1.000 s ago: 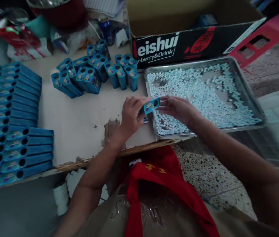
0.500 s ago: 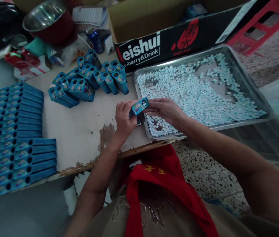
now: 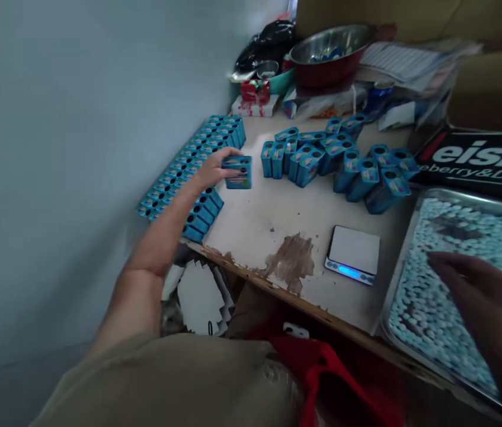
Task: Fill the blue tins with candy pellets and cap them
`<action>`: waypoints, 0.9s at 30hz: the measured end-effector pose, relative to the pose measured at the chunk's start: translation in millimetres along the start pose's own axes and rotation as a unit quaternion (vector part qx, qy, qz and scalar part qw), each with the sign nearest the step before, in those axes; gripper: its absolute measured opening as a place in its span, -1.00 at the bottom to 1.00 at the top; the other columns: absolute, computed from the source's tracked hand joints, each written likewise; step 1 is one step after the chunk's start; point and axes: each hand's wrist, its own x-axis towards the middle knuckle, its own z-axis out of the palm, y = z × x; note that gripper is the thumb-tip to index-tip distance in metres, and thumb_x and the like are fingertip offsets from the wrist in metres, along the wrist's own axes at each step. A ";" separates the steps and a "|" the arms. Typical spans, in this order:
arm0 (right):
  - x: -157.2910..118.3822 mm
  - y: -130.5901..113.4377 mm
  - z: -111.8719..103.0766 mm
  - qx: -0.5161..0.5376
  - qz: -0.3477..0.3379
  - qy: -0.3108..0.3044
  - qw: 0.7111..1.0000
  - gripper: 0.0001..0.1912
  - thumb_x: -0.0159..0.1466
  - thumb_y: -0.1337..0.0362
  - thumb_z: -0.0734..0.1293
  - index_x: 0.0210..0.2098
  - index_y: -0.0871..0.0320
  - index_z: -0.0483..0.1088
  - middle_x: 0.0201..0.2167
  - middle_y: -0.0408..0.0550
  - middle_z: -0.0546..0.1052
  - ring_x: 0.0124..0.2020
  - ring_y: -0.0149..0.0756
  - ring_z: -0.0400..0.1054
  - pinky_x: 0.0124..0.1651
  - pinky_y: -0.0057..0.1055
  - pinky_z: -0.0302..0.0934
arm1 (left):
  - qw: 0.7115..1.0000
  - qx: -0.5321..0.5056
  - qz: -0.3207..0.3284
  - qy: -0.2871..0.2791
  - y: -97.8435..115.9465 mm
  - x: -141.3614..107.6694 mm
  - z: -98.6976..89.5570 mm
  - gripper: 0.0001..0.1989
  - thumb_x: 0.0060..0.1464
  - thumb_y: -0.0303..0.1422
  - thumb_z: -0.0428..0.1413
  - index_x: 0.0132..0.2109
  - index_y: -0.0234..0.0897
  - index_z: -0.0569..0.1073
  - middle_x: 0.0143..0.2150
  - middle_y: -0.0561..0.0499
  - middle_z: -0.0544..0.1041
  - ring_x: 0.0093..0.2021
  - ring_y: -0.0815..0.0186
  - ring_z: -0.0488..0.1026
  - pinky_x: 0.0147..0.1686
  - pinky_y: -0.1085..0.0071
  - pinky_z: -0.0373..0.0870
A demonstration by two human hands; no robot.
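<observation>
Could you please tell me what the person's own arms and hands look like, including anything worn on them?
The left hand and right hand are gloveless. The left forearm is bare, with no watch visible, below a khaki-coloured shirt. The right hand is blurred, its sleeve out of view.

Open tabletop runs between the scale and the obstructing box cluster.

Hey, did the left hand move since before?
Yes. The left hand went left, away from the metal tray, over to the rows of blue boxes.
</observation>
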 end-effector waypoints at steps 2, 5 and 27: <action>9.5 -42.0 23.2 0.041 -0.025 -0.016 0.999 -0.95 0.24 -0.04 0.50 -0.35 -0.45 0.67 -0.19 0.14 0.79 -0.08 0.41 0.73 0.03 0.39 0.52 | 0.999 0.042 -0.028 0.010 -21.2 2.5 -26.3 -0.51 -0.16 -0.23 0.45 -0.01 -0.17 0.67 -0.07 -0.03 0.74 -0.03 0.03 0.66 0.20 0.07 0.65; 40.0 -105.8 69.9 0.040 -0.144 -0.060 0.987 -0.87 0.35 0.04 0.43 -0.24 -0.26 0.69 -0.12 0.12 0.81 -0.11 0.32 0.72 0.09 0.32 0.57 | 0.992 0.101 -0.051 -0.046 -46.0 -0.1 -47.5 -0.51 -0.16 -0.15 0.42 -0.03 -0.13 0.67 -0.10 -0.03 0.73 -0.05 0.01 0.64 0.16 0.07 0.65; 170.4 -222.5 140.6 -0.348 -0.287 -0.218 0.865 -0.84 0.51 0.32 0.50 0.00 0.14 0.77 0.18 0.10 0.74 0.19 0.03 0.56 0.21 -0.21 0.33 | 0.921 0.388 0.024 -0.020 -56.7 -38.0 -16.9 -0.60 0.42 0.07 0.06 0.22 0.08 0.55 0.21 -0.15 0.64 0.40 -0.35 0.52 0.57 -0.49 0.27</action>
